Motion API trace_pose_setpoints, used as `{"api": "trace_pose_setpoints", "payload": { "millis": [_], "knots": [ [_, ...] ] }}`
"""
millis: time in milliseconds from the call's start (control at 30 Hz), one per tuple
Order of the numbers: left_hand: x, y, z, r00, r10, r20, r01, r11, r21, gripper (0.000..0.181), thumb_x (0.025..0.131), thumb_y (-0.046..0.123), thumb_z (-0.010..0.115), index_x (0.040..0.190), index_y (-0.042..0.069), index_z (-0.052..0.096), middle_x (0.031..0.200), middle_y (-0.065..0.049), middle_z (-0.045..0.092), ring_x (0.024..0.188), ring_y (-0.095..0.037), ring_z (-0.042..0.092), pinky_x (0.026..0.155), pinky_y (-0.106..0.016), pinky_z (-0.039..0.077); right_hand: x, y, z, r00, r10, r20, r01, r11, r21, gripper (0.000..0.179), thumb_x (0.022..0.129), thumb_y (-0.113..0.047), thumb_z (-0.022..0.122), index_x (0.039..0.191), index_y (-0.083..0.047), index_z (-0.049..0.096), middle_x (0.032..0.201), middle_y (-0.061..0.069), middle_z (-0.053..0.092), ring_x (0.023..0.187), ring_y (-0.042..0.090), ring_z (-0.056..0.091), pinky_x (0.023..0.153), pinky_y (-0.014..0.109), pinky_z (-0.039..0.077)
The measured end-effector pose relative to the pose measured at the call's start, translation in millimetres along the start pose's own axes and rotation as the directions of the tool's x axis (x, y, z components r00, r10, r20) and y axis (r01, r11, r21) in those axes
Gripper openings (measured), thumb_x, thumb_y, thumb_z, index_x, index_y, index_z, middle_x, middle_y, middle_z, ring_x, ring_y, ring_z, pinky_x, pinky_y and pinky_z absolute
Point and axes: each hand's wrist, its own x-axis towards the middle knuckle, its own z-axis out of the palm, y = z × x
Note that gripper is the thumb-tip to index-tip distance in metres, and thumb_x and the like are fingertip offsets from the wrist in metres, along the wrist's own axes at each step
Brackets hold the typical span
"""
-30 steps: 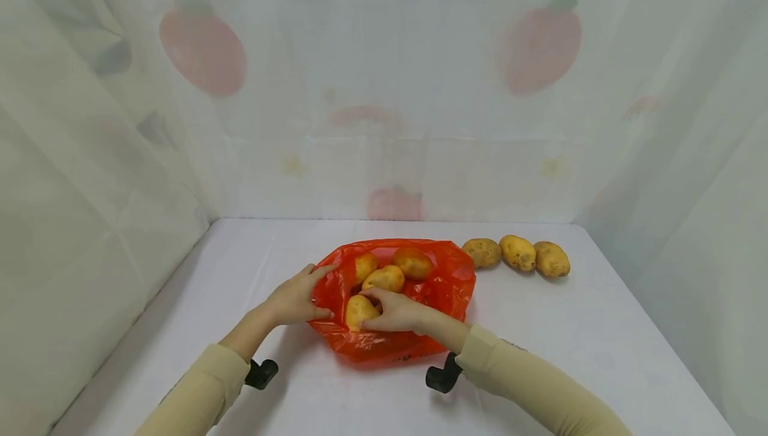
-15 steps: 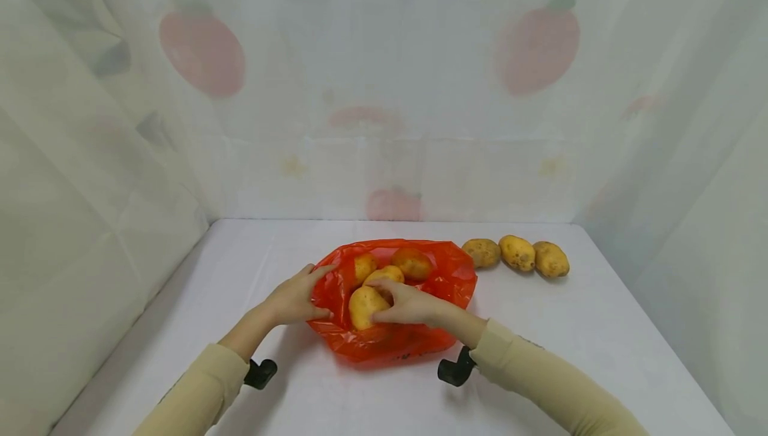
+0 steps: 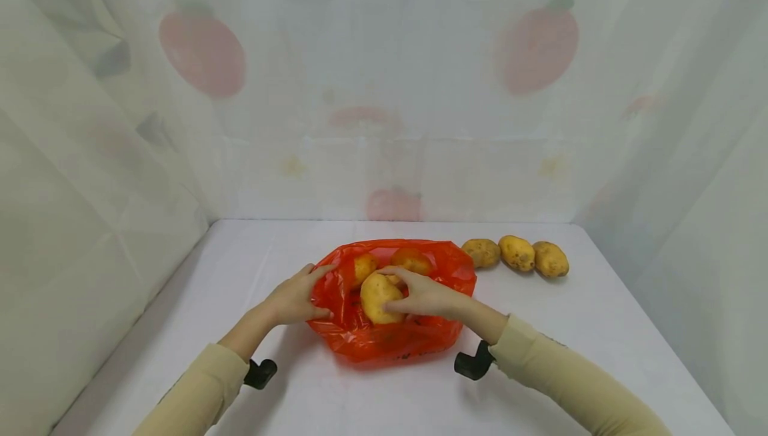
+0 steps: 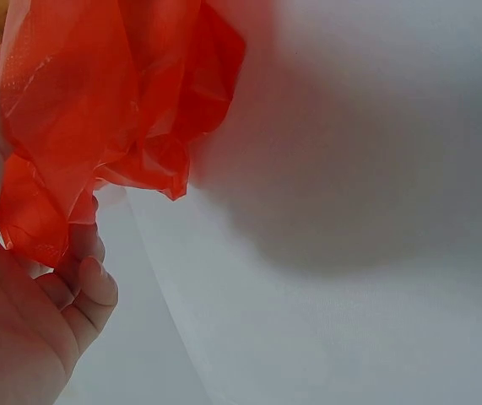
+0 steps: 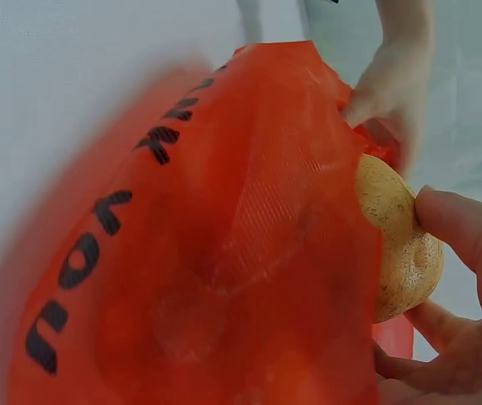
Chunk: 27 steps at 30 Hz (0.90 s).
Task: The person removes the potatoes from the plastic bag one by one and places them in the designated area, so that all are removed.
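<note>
A red plastic bag (image 3: 396,346) lies with its mouth spread on the white table, black lettering on its side in the right wrist view. My left hand (image 3: 294,298) grips the bag's left edge; in the left wrist view the red film (image 4: 80,110) runs between its thumb and curled fingers. Between thumb and fingers, my right hand (image 3: 427,296) holds a yellow potato (image 3: 379,299) over the bag's opening. That potato (image 5: 399,240) shows at the bag's rim in the right wrist view, partly hidden by the film. Other potatoes (image 3: 411,261) lie inside, partly covered by the right hand.
Three potatoes, a left one (image 3: 482,253), a middle one (image 3: 517,253) and a right one (image 3: 551,259), sit in a row behind and right of the bag. White curtains (image 3: 384,89) with faded fruit prints enclose the table (image 3: 252,249) at back and sides.
My right hand has lifted the potato from the front left of the bag and carried it right and slightly back. My left hand keeps its grip in place.
</note>
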Motion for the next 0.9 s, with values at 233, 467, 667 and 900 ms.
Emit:
{"api": "trace_pose_setpoints", "payload": {
  "millis": [233,467,667,900],
  "knots": [
    [-0.7,0.1,-0.5,1.0,-0.002,0.0,0.002,1.0,-0.003,0.089,0.066,0.031,0.082,0.142,0.021,0.035,0.132,-0.021,0.04,0.108,-0.036,0.053,0.087,-0.054,0.046,-5.9,-0.1,-8.0,1.0,0.001,-0.022,-0.001,1.0,0.012,0.064,0.081,-0.038,0.069,0.136,-0.033,0.037,0.125,0.004,0.044,0.103,0.022,0.05,0.073,0.032,0.053],
    [-1.6,-0.1,-1.3,1.0,0.008,-0.003,-0.008,1.0,-0.002,0.09,0.066,0.032,0.082,0.142,0.022,0.035,0.13,-0.02,0.041,0.104,-0.034,0.055,0.086,-0.053,0.047,-13.8,-4.2,-22.3,0.999,-0.011,-0.048,0.011,1.0,0.018,0.067,0.081,-0.037,0.069,0.137,-0.031,0.034,0.134,0.009,0.04,0.105,0.023,0.052,0.074,0.033,0.054],
    [-1.5,-0.2,-0.4,1.0,0.006,-0.003,-0.006,1.0,-0.004,0.09,0.066,0.032,0.082,0.142,0.022,0.035,0.129,-0.018,0.042,0.102,-0.032,0.055,0.085,-0.052,0.048,-23.4,-5.7,-37.0,0.995,0.005,-0.096,-0.004,1.0,0.011,0.066,0.081,-0.038,0.069,0.137,-0.031,0.034,0.132,0.011,0.042,0.102,0.022,0.054,0.074,0.033,0.054],
    [-1.5,0.5,-1.3,1.0,-0.003,0.005,0.003,1.0,-0.017,0.09,0.067,0.031,0.081,0.142,0.022,0.034,0.137,-0.024,0.036,0.112,-0.041,0.05,0.088,-0.056,0.044,-36.2,-5.3,-50.6,0.991,0.009,-0.135,-0.011,1.0,-0.009,0.067,0.081,-0.041,0.068,0.138,-0.033,0.033,0.134,0.013,0.039,0.092,0.02,0.06,0.076,0.033,0.053]
  ]
}}
